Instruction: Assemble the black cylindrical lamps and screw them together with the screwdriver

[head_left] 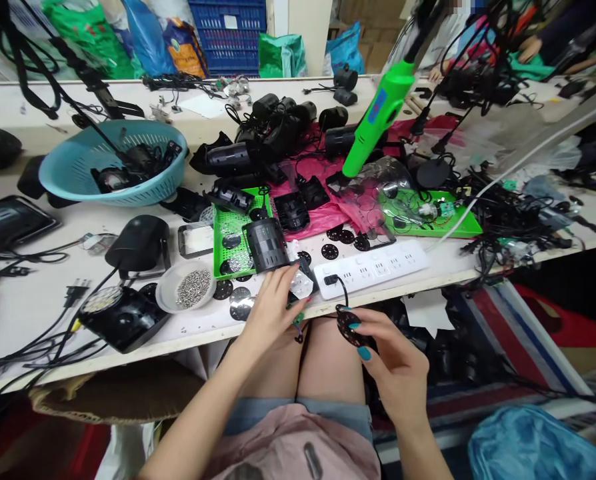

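Now; R hand (397, 357) clamped on blk disc (349, 327); L hand (272, 303) by housing (267, 244), grip unclear

Right of the blue slatted plastic crate (228, 39) stand a flat cream pillar (311, 30) and, probably, brown cardboard boxes (378, 53).

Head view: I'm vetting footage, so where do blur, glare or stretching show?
Head view: the blue bundle at lower right looks soft and stretched; head view: highlights glint on the clear plastic; head view: the black disc in the right hand looks clearer.
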{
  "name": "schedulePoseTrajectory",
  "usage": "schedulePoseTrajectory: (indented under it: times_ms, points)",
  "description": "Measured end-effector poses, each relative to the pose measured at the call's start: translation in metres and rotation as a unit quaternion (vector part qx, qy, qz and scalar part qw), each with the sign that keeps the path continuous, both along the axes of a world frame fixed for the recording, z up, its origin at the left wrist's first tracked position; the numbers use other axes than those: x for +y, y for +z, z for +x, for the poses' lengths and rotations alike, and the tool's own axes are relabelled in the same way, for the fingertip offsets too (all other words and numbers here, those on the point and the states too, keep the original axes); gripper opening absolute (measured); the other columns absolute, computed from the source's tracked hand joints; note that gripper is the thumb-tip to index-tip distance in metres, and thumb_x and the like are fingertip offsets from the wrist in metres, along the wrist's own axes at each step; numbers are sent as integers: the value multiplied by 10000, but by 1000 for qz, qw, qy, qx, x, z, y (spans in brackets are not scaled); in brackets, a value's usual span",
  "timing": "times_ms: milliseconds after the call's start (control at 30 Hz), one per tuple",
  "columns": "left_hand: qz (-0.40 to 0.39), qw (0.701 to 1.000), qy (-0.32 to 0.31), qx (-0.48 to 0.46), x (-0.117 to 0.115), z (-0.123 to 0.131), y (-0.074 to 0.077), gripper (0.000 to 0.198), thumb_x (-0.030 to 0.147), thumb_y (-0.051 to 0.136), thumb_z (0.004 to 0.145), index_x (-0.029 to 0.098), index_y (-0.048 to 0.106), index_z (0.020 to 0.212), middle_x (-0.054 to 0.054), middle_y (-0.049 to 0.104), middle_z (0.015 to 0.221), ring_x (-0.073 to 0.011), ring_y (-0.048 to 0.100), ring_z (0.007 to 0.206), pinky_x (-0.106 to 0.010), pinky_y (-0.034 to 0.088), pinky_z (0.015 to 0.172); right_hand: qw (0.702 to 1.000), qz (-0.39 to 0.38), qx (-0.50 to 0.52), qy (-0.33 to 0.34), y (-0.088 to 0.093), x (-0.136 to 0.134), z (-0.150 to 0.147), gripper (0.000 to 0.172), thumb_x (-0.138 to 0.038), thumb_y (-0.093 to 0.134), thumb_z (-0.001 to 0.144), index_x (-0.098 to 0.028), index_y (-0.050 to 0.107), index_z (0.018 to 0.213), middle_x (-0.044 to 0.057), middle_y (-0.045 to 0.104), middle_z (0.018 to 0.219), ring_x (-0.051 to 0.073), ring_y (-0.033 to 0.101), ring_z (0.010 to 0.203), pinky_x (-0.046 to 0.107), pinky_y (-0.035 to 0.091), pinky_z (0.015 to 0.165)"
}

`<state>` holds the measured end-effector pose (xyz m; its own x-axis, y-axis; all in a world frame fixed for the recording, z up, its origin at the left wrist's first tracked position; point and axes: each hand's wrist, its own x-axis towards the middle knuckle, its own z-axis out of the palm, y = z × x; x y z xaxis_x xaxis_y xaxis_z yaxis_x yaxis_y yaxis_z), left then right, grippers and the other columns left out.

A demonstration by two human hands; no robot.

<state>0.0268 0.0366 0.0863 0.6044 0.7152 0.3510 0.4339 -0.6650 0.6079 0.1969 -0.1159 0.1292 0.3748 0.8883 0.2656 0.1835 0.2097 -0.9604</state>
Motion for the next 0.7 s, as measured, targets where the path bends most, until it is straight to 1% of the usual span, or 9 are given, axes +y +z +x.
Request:
schedulePoseTrajectory:
  times_ms: [33,100,233,333,433,700]
  points:
    - [-1,1000,5,-12,-1,1,-3,634,245,668,917,232,369,1477,-139,565,1323,-284,550,1225,-472,488,1030,1000,6,-5,-5,-1,-2,0,193,-212,680,896,-289,721,1069,62,687,1154,224,651,1090,366,538,926]
    - [-2,999,20,-44,-5,1,-4,617,221,680,906,243,408,1460,-122,571,1282,-268,572,1194,-443,504,1005,1000,16,-12,-12,-5,-4,1,199,-211,685,892,-283,721,1073,70,686,1153,232,651,1082,382,541,921]
    - [18,992,79,-94,-15,-5,4,593,212,733,862,258,499,1405,-96,561,1210,-247,594,1130,-416,516,974,999,28,-11,-15,-10,-4,1,210,-202,682,892,-283,721,1083,76,686,1158,238,653,1079,395,544,912]
    - [34,987,104,-113,-21,-8,9,523,223,764,836,250,572,1321,-89,563,1184,-244,596,1104,-412,520,963,999,31,-8,-11,-11,-3,-1,208,-202,674,898,-280,720,1084,80,684,1165,241,653,1085,397,542,913]
    - [40,986,112,-118,-26,-9,12,480,223,778,822,241,599,1267,-86,571,1165,-245,600,1092,-411,524,958,999,31,-5,-9,-10,-1,-4,207,-207,678,893,-279,722,1083,84,683,1170,247,654,1090,402,547,912]
    - [38,986,105,-126,-35,-10,20,484,196,783,814,233,587,1255,-90,574,1161,-242,615,1080,-409,538,947,999,28,-24,-23,-10,-2,-6,182,-229,682,885,-264,731,1057,104,702,1144,269,674,1073,438,582,887]
